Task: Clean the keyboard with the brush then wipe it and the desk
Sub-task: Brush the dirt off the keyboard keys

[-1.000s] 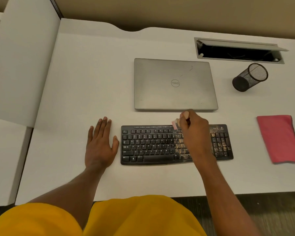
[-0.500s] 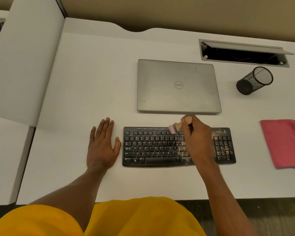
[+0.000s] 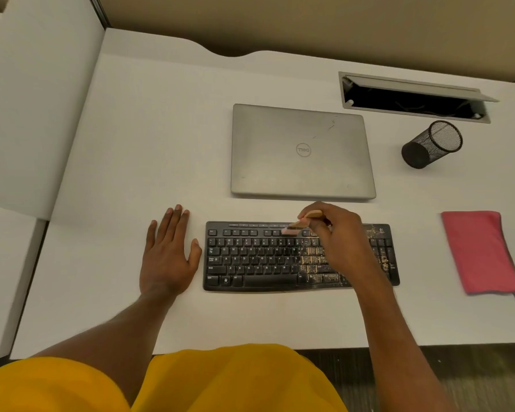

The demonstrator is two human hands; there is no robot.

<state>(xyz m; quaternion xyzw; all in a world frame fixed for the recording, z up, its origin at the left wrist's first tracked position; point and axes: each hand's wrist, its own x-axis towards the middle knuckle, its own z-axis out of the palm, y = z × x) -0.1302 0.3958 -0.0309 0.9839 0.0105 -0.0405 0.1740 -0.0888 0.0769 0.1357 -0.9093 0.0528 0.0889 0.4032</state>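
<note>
A black keyboard (image 3: 259,257) lies on the white desk (image 3: 131,162), with tan crumbs over its right half. My right hand (image 3: 339,236) hovers over that right half and grips a small wooden-handled brush (image 3: 302,222). Its pink bristles touch the top key rows near the middle. My left hand (image 3: 168,254) rests flat on the desk, fingers straight, just left of the keyboard. A pink cloth (image 3: 482,251) lies flat on the desk to the right of the keyboard.
A shut silver laptop (image 3: 301,153) sits right behind the keyboard. A black mesh pen cup (image 3: 431,144) lies tipped on its side at the back right, below an open cable hatch (image 3: 414,98). A white divider panel (image 3: 36,99) stands on the left.
The brush head has swept leftward along the top key rows with my right hand. My left hand has stayed flat beside the keyboard.
</note>
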